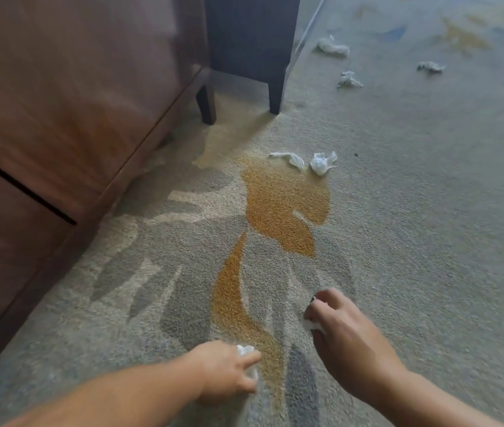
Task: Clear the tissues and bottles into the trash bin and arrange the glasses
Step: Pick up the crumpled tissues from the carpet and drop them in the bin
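You're gripping a tissue in each hand — left hand (229, 372) curled on a wad (244, 349), right hand (341, 329) pinching another wad (312, 324). Five tissues are lying on the carpet (414, 211): two mid-carpet (321, 163), three toward its far right corner (334, 47). Bin, bottles, glasses aren't showing — early stage.

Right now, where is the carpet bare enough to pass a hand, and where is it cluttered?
Bare: the wide grey stretch right of the right hand, and the strip between the left hand and the wooden cabinet. Cluttered: two tissues ahead at the orange patch, three more far right of the dark stand.
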`<state>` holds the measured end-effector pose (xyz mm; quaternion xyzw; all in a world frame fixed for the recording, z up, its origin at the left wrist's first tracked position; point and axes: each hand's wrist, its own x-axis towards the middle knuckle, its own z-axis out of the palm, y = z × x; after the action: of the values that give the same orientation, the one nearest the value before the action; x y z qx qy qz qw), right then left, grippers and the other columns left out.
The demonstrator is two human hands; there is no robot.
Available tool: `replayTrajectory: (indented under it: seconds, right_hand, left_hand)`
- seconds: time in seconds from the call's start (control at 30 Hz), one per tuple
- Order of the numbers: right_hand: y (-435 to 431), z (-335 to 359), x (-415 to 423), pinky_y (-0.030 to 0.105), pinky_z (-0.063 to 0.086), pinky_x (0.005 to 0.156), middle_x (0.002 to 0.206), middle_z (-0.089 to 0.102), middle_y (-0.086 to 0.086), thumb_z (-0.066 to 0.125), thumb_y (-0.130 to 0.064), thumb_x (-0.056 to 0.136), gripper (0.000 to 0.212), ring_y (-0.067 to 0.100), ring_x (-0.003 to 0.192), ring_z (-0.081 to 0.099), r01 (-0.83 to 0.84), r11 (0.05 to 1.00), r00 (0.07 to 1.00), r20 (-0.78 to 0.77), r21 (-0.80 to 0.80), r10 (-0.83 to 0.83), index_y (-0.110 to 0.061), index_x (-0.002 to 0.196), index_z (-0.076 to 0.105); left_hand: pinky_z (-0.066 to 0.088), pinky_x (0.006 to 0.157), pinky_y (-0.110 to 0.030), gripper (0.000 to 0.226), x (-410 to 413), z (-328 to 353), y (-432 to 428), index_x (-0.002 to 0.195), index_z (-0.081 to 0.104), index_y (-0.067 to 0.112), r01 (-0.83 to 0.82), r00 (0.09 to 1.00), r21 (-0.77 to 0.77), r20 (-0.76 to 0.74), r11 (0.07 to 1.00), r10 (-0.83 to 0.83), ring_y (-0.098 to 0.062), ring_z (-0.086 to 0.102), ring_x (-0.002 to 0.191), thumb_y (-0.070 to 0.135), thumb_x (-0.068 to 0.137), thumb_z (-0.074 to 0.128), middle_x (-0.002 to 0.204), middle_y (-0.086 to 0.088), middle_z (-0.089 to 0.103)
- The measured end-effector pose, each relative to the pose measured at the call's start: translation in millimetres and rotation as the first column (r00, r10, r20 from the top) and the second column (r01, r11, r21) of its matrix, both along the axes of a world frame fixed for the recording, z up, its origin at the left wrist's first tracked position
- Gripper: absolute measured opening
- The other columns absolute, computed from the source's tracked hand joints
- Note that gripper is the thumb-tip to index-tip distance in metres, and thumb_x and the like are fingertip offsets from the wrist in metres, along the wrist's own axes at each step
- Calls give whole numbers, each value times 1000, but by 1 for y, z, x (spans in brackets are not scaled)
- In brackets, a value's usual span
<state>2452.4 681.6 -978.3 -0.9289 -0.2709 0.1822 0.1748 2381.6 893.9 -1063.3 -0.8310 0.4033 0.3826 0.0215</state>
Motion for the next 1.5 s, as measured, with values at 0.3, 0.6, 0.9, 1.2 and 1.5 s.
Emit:
replayTrajectory:
  seconds: [0.3, 0.6, 0.9, 1.2, 1.5]
  right_hand:
    - [7, 15, 25, 30, 45, 73, 101, 42, -8, 48, -15, 90, 8, 15, 87, 46, -21, 999, 998, 55, 37, 19, -22, 87, 50]
    - [14, 115, 45, 30, 47, 73, 110, 46, -6, 50, -14, 94, 18, 17, 97, 47, 105, 993, 988, 108, 62, -111, -27, 102, 59]
    - [2, 252, 72, 5, 28, 65, 108, 43, -7, 51, -12, 89, 17, 10, 88, 41, 157, 987, 987, 14, 43, -158, -22, 99, 61]
    - [-26, 268, 183, 26, 36, 75, 104, 48, -3, 46, -16, 93, 20, 20, 95, 43, 143, 986, 988, 44, 84, -147, -25, 103, 61]
    - [-49, 237, 303, 32, 45, 83, 115, 44, -4, 43, -18, 94, 29, 18, 106, 45, 121, 983, 991, -70, 140, -112, -26, 120, 50]
  left_hand:
    - [45, 66, -33, 16, 38, 17, 7, 107, 55, 6, -151, 983, -81, 95, 985, 158, -22, 48, 84, 8, 94, 46, 105, -12, 50]
    - [36, 55, -23, 12, 107, 146, 36, 85, 53, 13, -332, 909, -155, 210, 931, 359, -11, 46, 71, 13, 87, 41, 92, 3, 40]
    - [45, 59, -34, 8, 160, 300, 49, 85, 44, 21, -284, 903, -166, 286, 944, 321, -21, 52, 70, 21, 87, 36, 79, 1, 55]
    - [47, 73, -35, 11, 248, 339, 27, 92, 49, 25, -349, 878, -112, 310, 931, 366, -19, 56, 87, 31, 90, 40, 95, 4, 51]
    - [44, 70, -35, 11, 371, 325, -19, 98, 50, 21, -519, 791, -151, 289, 841, 540, -20, 55, 84, 20, 91, 41, 95, 2, 51]
